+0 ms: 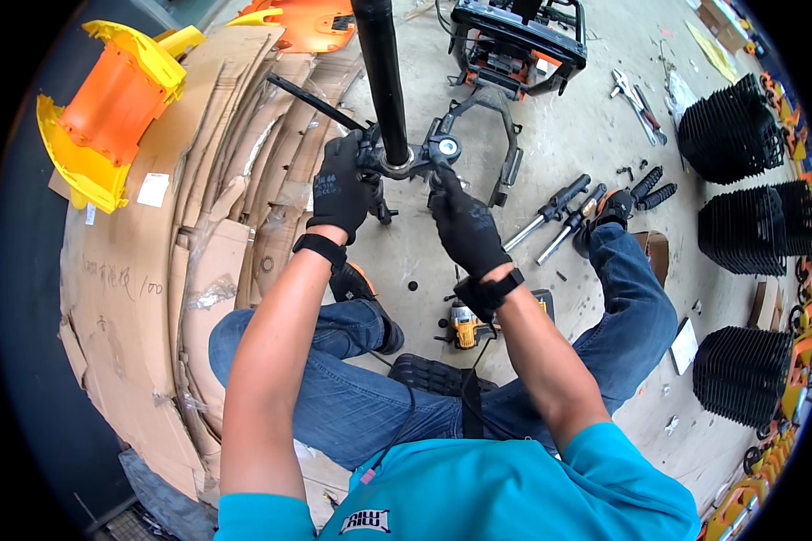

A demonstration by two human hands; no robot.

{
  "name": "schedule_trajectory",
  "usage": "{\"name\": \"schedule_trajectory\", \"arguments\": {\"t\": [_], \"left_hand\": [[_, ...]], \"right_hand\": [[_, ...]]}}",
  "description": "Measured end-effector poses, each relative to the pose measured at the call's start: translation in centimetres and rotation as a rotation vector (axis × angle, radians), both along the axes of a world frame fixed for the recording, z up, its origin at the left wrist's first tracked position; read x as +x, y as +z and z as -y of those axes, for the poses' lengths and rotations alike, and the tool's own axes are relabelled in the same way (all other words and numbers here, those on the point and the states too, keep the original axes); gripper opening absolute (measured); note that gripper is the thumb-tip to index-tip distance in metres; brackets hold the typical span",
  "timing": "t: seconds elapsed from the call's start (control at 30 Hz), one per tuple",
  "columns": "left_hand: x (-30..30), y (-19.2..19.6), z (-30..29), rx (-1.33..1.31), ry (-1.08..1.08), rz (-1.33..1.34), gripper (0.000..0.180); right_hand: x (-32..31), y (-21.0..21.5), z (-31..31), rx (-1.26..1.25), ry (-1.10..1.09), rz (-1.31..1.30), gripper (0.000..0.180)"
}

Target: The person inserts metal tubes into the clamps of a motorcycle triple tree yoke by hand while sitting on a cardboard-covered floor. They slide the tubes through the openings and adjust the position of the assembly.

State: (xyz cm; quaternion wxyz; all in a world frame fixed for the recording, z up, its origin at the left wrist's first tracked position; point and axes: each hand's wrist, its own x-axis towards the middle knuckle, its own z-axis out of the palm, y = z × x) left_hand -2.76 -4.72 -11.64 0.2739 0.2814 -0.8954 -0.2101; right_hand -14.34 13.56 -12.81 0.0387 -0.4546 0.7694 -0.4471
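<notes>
A black metal fork clamp (411,155) sits around the lower end of a thick black tube (383,72) in front of me. A round silvery piece shows on its right side. My left hand (340,187), in a black glove, is closed around the clamp's left end. Against its right end is my gloved right hand (465,222), its fingers curled together; whatever they pinch is hidden. A thin black bar (311,101) reaches out to the upper left from behind my left hand.
Flattened cardboard (122,270) lies left, with an orange-and-yellow plastic shell (113,108) on it. A yellow-and-black power drill (465,325) stands between my legs. Fork legs (550,212) and hand tools (639,106) lie right. Stacked black crates (731,131) line the far right.
</notes>
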Motion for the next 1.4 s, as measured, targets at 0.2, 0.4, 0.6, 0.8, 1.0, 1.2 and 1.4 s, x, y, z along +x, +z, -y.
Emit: {"name": "schedule_trajectory", "arguments": {"t": [0.2,0.4,0.6,0.8,1.0,1.2,1.4], "left_hand": [[0.2,-0.5,0.4,0.017,0.016,0.002,0.063],[0.0,-0.2,0.7,-0.005,0.025,0.008,0.064],[0.2,-0.1,0.7,0.056,-0.033,0.071,0.073],[0.9,0.7,0.6,0.111,-0.132,0.060,0.083],[0.6,1.0,0.3,0.074,-0.149,0.073,0.083],[1.4,-1.8,2.0,-0.057,-0.253,-0.104,0.072],[0.4,-0.6,1.0,0.044,-0.181,0.051,0.078]], "right_hand": [[0.2,1.6,-0.3,0.027,-0.008,0.043,0.046],[-1.2,0.6,0.1,0.114,0.133,0.188,0.051],[-1.0,-0.5,-0.3,0.148,0.129,0.235,0.052],[-1.7,-1.7,-0.9,-0.020,0.134,0.583,0.045],[-3.6,-6.4,-2.4,0.034,-0.139,0.709,0.054],[-4.2,-7.4,1.4,-0.041,-0.024,0.355,0.072],[-6.6,-5.6,3.3,0.214,0.115,0.658,0.045]]}}
